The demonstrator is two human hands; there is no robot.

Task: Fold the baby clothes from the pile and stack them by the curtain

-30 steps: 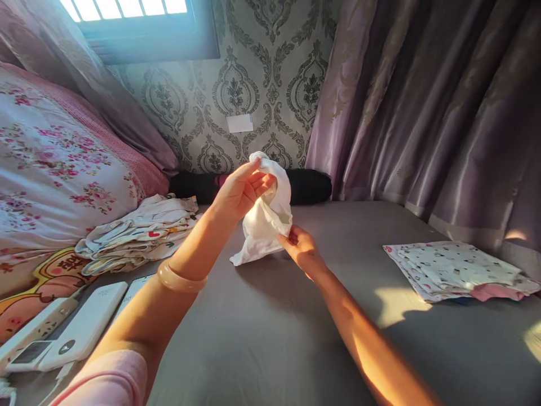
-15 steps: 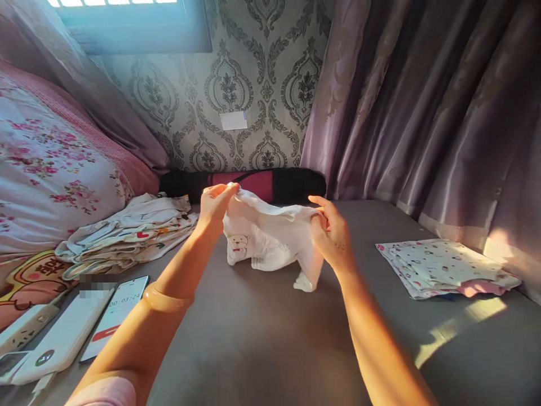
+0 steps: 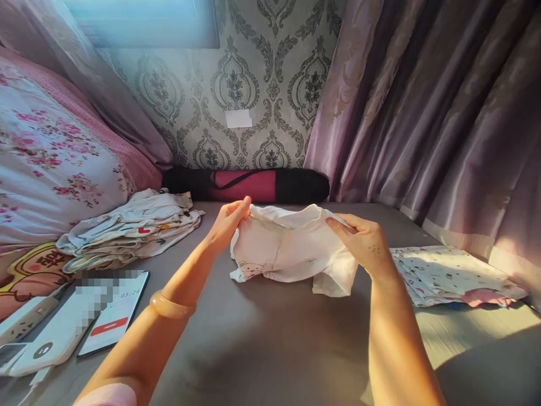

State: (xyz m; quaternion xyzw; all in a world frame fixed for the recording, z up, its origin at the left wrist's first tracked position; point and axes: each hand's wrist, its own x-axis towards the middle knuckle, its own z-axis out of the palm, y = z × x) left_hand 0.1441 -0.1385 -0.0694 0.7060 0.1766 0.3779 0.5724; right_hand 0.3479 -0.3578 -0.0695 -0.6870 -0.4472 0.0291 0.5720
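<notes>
A small white garment [image 3: 291, 245] with a bear print hangs stretched between my two hands, its lower part close above or touching the grey sheet. My left hand [image 3: 230, 223] pinches its upper left corner between thumb and fingers. At the upper right edge, my right hand [image 3: 359, 237] grips the cloth, thumb in front. Left of my left hand lies a loose heap of light printed clothes [image 3: 131, 228]. Folded printed cloths [image 3: 456, 273] lie in a flat stack to the right of my right hand.
A black and pink rolled bag [image 3: 245, 186] lies along the wall. At the left are a phone [image 3: 114, 321], a white power bank [image 3: 59, 332], a power strip [image 3: 27, 318] and a floral pillow [image 3: 54, 158]. Purple curtains [image 3: 422, 113] hang at the right.
My hands have moved further apart and slightly right, spreading the white garment wider. My right hand has turned, and its fingers now close over the garment's edge.
</notes>
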